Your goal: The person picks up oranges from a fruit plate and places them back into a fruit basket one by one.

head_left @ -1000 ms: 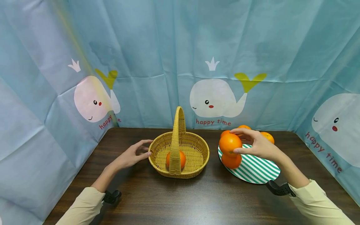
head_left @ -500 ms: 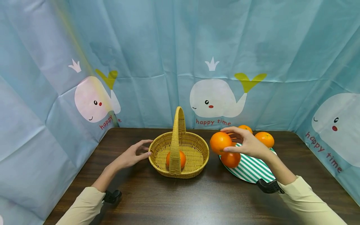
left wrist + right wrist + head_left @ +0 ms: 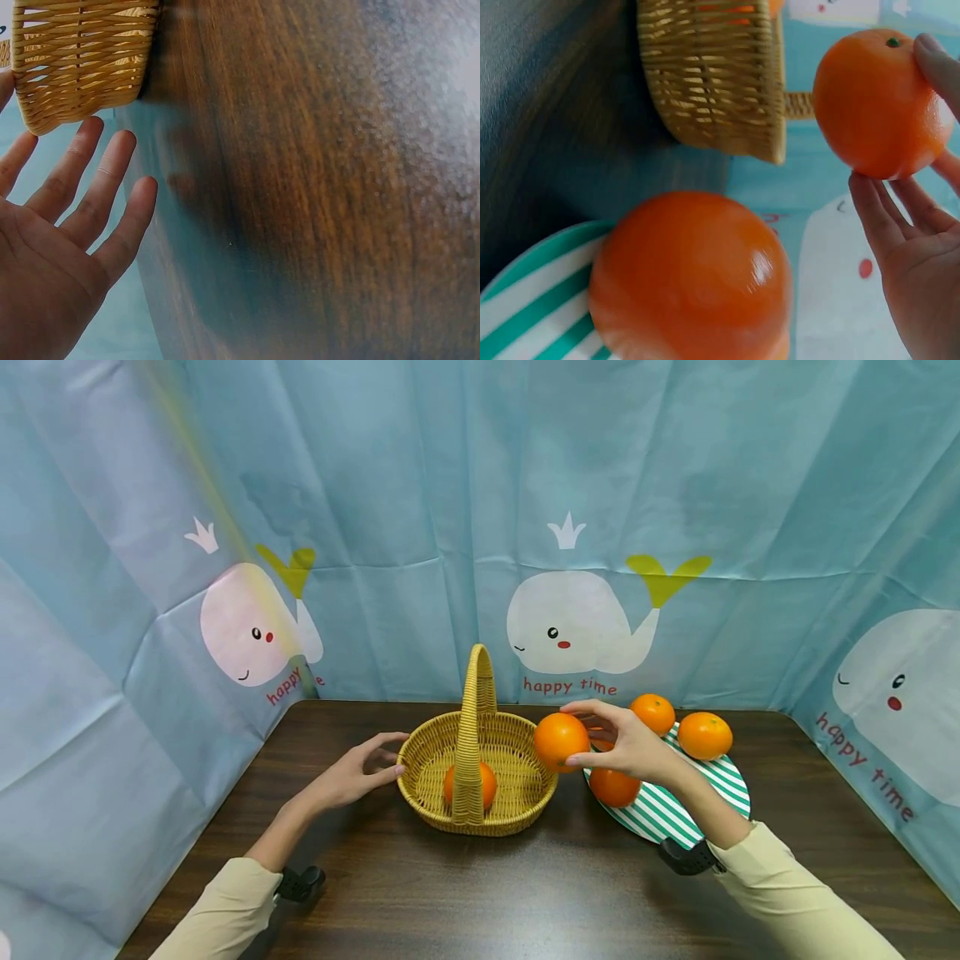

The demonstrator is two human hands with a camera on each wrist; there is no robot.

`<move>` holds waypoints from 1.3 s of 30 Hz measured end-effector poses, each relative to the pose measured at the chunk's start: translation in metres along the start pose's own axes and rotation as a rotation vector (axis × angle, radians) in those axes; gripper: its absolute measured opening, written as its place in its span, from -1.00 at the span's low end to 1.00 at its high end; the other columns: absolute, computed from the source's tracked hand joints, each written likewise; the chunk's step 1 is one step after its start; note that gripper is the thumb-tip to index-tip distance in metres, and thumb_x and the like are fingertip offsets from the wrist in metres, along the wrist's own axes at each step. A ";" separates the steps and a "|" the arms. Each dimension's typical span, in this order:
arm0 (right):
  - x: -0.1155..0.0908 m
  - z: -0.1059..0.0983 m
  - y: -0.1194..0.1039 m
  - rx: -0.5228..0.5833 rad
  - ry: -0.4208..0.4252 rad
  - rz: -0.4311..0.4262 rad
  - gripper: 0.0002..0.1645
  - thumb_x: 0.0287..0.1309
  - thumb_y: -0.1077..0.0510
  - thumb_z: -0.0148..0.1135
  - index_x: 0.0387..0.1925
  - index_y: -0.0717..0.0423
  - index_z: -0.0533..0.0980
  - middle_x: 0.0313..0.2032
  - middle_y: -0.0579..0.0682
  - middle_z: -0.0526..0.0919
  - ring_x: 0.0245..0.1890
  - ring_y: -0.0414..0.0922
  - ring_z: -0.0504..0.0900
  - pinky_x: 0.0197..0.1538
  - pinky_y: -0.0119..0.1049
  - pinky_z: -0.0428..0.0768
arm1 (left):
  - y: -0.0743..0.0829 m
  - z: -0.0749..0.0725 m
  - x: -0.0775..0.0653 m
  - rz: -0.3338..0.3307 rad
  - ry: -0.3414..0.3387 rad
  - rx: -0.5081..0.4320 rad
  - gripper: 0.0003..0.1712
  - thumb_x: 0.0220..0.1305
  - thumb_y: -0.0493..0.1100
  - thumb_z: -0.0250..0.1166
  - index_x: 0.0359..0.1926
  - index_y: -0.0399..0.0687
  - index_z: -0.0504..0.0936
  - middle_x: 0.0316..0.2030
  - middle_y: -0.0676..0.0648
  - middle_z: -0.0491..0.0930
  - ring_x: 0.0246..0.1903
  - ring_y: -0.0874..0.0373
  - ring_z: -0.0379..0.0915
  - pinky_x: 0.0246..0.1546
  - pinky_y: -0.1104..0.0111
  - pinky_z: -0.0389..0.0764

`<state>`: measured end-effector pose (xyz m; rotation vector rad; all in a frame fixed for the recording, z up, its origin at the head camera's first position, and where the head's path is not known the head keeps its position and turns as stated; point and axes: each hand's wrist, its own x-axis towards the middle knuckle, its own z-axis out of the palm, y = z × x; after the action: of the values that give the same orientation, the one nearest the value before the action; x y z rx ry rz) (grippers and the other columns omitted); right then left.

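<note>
My right hand (image 3: 628,747) pinches an orange (image 3: 558,741) between thumb and fingertips. The orange is raised and overlaps the right rim of a yellow wicker basket (image 3: 427,768) in the head view. A green stem spot shows on this orange (image 3: 877,105) in the right wrist view. Another orange (image 3: 485,786) lies inside the basket, partly behind the tall arched handle (image 3: 468,735). At the basket's left rim, my left hand (image 3: 348,777) has its thumb and fingertips against the wicker. In the left wrist view its fingers (image 3: 97,191) are spread and fairly straight beside the basket wall.
A plate (image 3: 660,820) with green and white stripes stands on the dark wooden table (image 3: 465,902), right of the basket. Several oranges sit on it, one at the front left (image 3: 615,787); one is partly hidden by my right hand. A blue whale-print curtain (image 3: 412,527) hangs behind.
My right hand has carried the orange leftward from above the plate to the basket's right rim, uncovering oranges at the plate's back. My left hand and the basket have stayed put.
</note>
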<state>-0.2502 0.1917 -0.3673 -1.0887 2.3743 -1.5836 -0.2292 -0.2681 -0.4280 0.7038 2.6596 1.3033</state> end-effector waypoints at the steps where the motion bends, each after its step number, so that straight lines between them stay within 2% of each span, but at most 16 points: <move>1: 0.002 0.002 0.001 -0.006 -0.001 -0.013 -0.26 0.10 0.22 0.56 0.31 0.08 0.46 0.24 0.01 0.53 0.17 0.07 0.55 0.19 -0.04 0.50 | 0.000 0.000 0.000 0.000 0.000 0.001 -0.36 0.49 -0.08 0.27 0.46 -0.13 0.31 0.13 -0.27 0.58 0.14 -0.18 0.51 -0.01 -0.01 0.54; 6: 0.009 0.015 0.006 -0.001 -0.014 -0.060 -0.25 0.07 0.26 0.57 0.30 0.16 0.46 0.22 0.06 0.54 0.15 0.06 0.58 0.18 -0.06 0.51 | 0.000 0.000 0.000 -0.002 -0.003 -0.001 -0.36 0.49 -0.08 0.28 0.47 -0.13 0.31 0.13 -0.27 0.59 0.13 -0.17 0.52 0.01 -0.02 0.54; 12: 0.015 0.030 0.009 -0.016 -0.013 -0.049 -0.22 0.00 0.32 0.59 0.28 0.21 0.47 0.19 0.08 0.56 0.13 0.02 0.60 0.15 -0.14 0.54 | -0.001 0.000 0.001 -0.006 -0.014 -0.018 -0.35 0.49 -0.09 0.27 0.48 -0.14 0.28 0.13 -0.29 0.58 0.13 -0.16 0.53 0.01 0.01 0.56; 19: 0.016 0.042 0.018 0.034 -0.039 -0.034 -0.14 -0.06 0.45 0.57 0.31 0.31 0.42 0.23 0.20 0.51 0.17 0.16 0.55 0.17 0.07 0.50 | 0.000 0.000 0.000 -0.007 -0.008 -0.012 -0.35 0.49 -0.08 0.27 0.47 -0.14 0.30 0.13 -0.28 0.58 0.12 -0.16 0.53 -0.01 0.04 0.56; 22: 0.015 0.044 0.019 0.033 -0.049 -0.021 -0.15 -0.05 0.41 0.58 0.31 0.27 0.43 0.24 0.16 0.51 0.18 0.14 0.55 0.16 0.05 0.51 | 0.000 0.000 0.000 -0.008 -0.003 -0.009 -0.36 0.49 -0.08 0.27 0.47 -0.13 0.31 0.14 -0.28 0.57 0.13 -0.17 0.52 0.00 0.02 0.56; 26: 0.015 0.041 0.020 0.013 -0.048 -0.018 -0.24 0.00 0.32 0.58 0.26 0.20 0.48 0.20 0.11 0.55 0.18 0.15 0.56 0.17 -0.02 0.51 | 0.000 0.001 0.000 -0.007 0.001 0.001 -0.36 0.49 -0.08 0.28 0.47 -0.12 0.31 0.13 -0.27 0.58 0.14 -0.17 0.52 0.01 0.00 0.55; 31: 0.011 0.032 0.021 0.010 -0.028 -0.023 -0.38 0.09 0.27 0.55 0.19 0.18 0.52 0.11 0.26 0.59 0.11 0.28 0.58 0.13 -0.01 0.55 | 0.001 0.000 -0.001 -0.008 0.000 0.006 -0.35 0.48 -0.08 0.28 0.47 -0.13 0.31 0.13 -0.27 0.58 0.13 -0.17 0.52 0.01 -0.01 0.55; 34: 0.006 0.025 0.021 0.017 -0.028 -0.021 -0.44 0.14 0.29 0.50 0.17 0.23 0.52 0.08 0.33 0.58 0.06 0.27 0.61 0.09 0.05 0.56 | 0.001 0.000 -0.001 -0.012 0.002 0.012 -0.35 0.48 -0.07 0.28 0.46 -0.12 0.31 0.13 -0.27 0.58 0.13 -0.16 0.52 0.01 0.00 0.55; 39: -0.005 0.010 0.019 -0.044 0.009 -0.024 -0.53 0.18 0.28 0.48 0.12 0.16 0.56 0.01 0.14 0.64 0.00 0.18 0.65 0.07 0.02 0.58 | 0.001 0.000 0.000 -0.011 -0.001 0.003 -0.35 0.48 -0.07 0.28 0.47 -0.12 0.31 0.15 -0.28 0.56 0.14 -0.16 0.51 0.03 -0.02 0.55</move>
<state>-0.2517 0.1905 -0.3892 -1.1249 2.4218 -1.5545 -0.2287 -0.2678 -0.4278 0.6884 2.6618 1.2955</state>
